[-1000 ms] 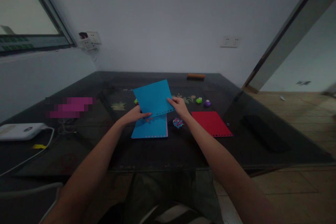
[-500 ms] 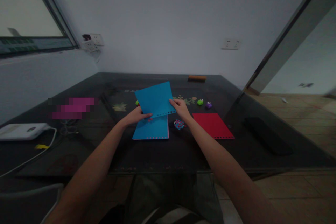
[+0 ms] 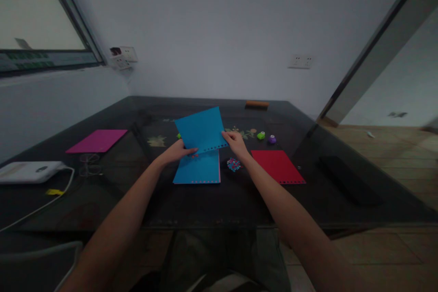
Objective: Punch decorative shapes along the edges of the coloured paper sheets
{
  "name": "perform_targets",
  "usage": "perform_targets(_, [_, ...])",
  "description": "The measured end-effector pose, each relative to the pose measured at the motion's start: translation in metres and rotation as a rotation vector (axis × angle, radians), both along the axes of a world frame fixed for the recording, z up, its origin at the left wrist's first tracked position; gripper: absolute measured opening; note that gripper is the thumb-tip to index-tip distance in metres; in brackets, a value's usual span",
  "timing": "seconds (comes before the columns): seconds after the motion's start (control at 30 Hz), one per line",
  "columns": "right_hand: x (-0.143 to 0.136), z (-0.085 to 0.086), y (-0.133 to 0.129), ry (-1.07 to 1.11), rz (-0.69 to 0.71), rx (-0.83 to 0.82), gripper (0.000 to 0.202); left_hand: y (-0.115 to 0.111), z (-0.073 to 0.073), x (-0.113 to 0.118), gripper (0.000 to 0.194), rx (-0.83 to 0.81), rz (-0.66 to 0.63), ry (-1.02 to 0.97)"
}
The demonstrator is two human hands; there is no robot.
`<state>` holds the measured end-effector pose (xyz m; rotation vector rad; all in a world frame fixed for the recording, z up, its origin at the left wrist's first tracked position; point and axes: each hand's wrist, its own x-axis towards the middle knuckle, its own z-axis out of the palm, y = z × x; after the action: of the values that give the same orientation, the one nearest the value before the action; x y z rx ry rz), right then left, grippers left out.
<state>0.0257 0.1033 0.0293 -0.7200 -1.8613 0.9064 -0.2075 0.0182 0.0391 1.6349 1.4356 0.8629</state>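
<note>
A blue sheet of paper (image 3: 201, 128), tilted and raised above the table, is held between my two hands. Small punched shapes run along its lower edge. My left hand (image 3: 178, 150) pinches its lower left corner, thumb on top. At the lower right edge, my right hand (image 3: 235, 140) grips it between thumb and fingers. Beneath lies another blue sheet (image 3: 196, 171) with a punched front edge and pink showing at its right side. Beside it sits a small pile of blue and red paper bits (image 3: 234, 164). A red sheet (image 3: 277, 166), also punched along its front edge, lies to the right.
Green (image 3: 261, 135) and purple (image 3: 272, 139) small craft punches stand behind the red sheet. Left are a magenta sheet (image 3: 97, 140), glasses (image 3: 90, 165) and a white device (image 3: 30, 172) with a cable. A black case (image 3: 349, 180) lies right; a brown bar (image 3: 257, 104) lies far back.
My hands and the blue sheet have barely moved. The whole view has shifted very slightly. The magenta sheet, blurred into blocks before, now shows plainly.
</note>
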Motion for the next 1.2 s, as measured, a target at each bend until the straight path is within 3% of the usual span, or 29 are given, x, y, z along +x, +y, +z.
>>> perform_targets(0.17, [0.000, -0.002, 0.001, 0.016, -0.007, -0.027, 0.047, 0.002, -0.003, -0.004, 0.034, 0.030, 0.014, -0.016])
perform_targets(0.37, [-0.002, -0.008, 0.004, 0.119, 0.039, -0.192, 0.035, 0.008, -0.010, -0.009, 0.034, 0.034, 0.018, -0.012])
perform_targets(0.7, [-0.002, -0.009, 0.005, 0.125, -0.020, -0.191, 0.028, 0.007, -0.009, -0.007, 0.034, -0.021, 0.068, -0.104])
perform_targets(1.03, [0.000, -0.010, 0.006, 0.085, -0.017, -0.199, 0.034, 0.005, -0.001, -0.011, 0.030, 0.049, 0.391, -0.482])
perform_targets(1.2, [-0.004, -0.016, 0.006, 0.025, 0.013, -0.172, 0.030, 0.006, 0.003, -0.013, 0.025, 0.052, 0.482, -0.585])
